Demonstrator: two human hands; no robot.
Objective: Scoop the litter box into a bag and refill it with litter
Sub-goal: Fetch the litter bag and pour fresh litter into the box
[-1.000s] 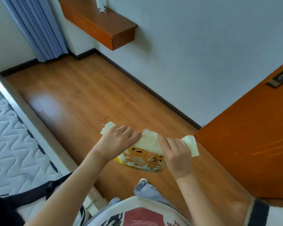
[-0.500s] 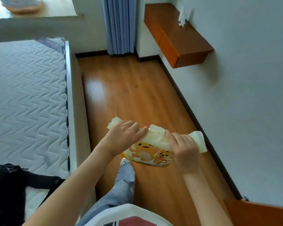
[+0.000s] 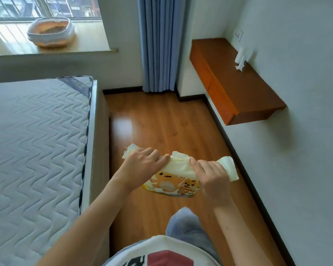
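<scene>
I hold a pale yellow litter bag [image 3: 173, 177] with cartoon animals printed on it, in front of me above the wooden floor. My left hand [image 3: 142, 166] grips the rolled top edge at its left part. My right hand [image 3: 211, 175] grips the same edge at its right part. The bag's top is folded over between the two hands. A white litter box [image 3: 50, 32] with brownish litter inside stands on the windowsill at the far left, well away from both hands.
A bed with a quilted grey mattress [image 3: 37, 141] fills the left side. A wall-mounted wooden shelf [image 3: 233, 81] juts out on the right, with white tissue [image 3: 240, 60] on it. Blue curtains [image 3: 158, 43] hang at the far wall. The wooden floor [image 3: 161, 127] runs between bed and wall.
The view has swung left and up, from the door and wall toward the bed, window and litter box. Both hands keep the same grip on the bag's top.
</scene>
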